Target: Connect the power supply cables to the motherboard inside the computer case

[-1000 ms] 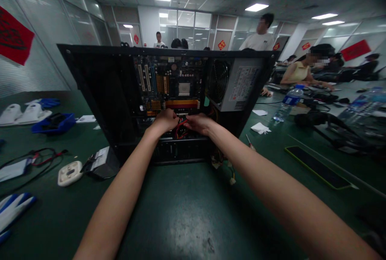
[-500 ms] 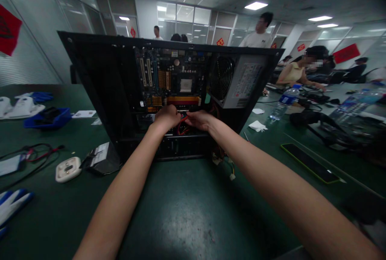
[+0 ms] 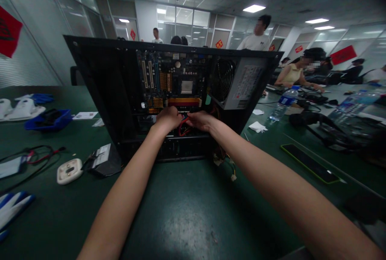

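An open black computer case (image 3: 99,71) stands before me, its side panel off. Inside are a motherboard (image 3: 187,69) and, at upper right, a power supply (image 3: 247,83) with a fan. Both hands reach into the lower middle, just under the red and yellow memory slots (image 3: 183,102). My left hand (image 3: 169,117) is closed, its fingertips hidden against the drive area. Close to its right, my right hand (image 3: 199,120) pinches red and black cables (image 3: 183,125). Loose power connectors (image 3: 233,177) hang out at the case's lower right.
On the green table at left lie a blue tray (image 3: 48,120), a cream square object (image 3: 69,171), a black box (image 3: 105,161) and gloves (image 3: 15,207). To the right are a water bottle (image 3: 284,103), crumpled tissue (image 3: 257,127) and a black strip (image 3: 309,163). Other people (image 3: 294,71) sit and stand beyond.
The view has shifted slightly, so the case sits a little lower in it. Both hands stay at the same spot inside the case, with the red cables still between them.
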Demonstrator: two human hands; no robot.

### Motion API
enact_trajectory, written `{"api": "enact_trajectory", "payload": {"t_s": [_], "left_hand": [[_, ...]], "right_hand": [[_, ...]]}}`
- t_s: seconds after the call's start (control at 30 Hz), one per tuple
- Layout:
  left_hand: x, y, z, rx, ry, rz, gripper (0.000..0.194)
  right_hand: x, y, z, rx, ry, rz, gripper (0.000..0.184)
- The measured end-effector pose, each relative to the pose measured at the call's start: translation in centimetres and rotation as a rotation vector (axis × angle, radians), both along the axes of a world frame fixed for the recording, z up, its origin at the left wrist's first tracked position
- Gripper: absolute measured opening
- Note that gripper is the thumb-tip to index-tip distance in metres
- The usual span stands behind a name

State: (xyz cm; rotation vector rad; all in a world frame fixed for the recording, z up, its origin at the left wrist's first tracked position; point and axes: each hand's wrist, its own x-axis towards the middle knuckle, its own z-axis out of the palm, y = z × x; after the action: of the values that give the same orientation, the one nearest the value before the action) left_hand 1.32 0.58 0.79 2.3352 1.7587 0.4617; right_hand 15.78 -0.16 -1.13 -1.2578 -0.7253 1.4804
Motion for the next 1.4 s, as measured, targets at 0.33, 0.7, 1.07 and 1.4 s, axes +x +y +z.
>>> {"api": "enact_trajectory", "payload": {"t_s": [0.33,0.7,1.07,1.4], "left_hand": [[0.1,0.4,-0.6,0.039,0.033,0.002,0.034],[0.1,0.1,-0.2,0.024,0.045,0.024,0.035],[0.2,-0.2,-0.3,0.069,0.045,0.039,0.035],[-0.3,0.4,-0.3,0.094,0.064,0.029,0.036]], "right_hand": [[-0.1,-0.1,0.2,-0.006,-0.007,0.004,0.022],[-0.1,0.2,-0.3,0.034,-0.022,-0.032,0.021],[-0.6,0.3,-0.1,0.059,-0.072,-0.07,0.022],[-0.3,-0.6,-0.5,0.276,-0.958,0.014,0.03]]}}
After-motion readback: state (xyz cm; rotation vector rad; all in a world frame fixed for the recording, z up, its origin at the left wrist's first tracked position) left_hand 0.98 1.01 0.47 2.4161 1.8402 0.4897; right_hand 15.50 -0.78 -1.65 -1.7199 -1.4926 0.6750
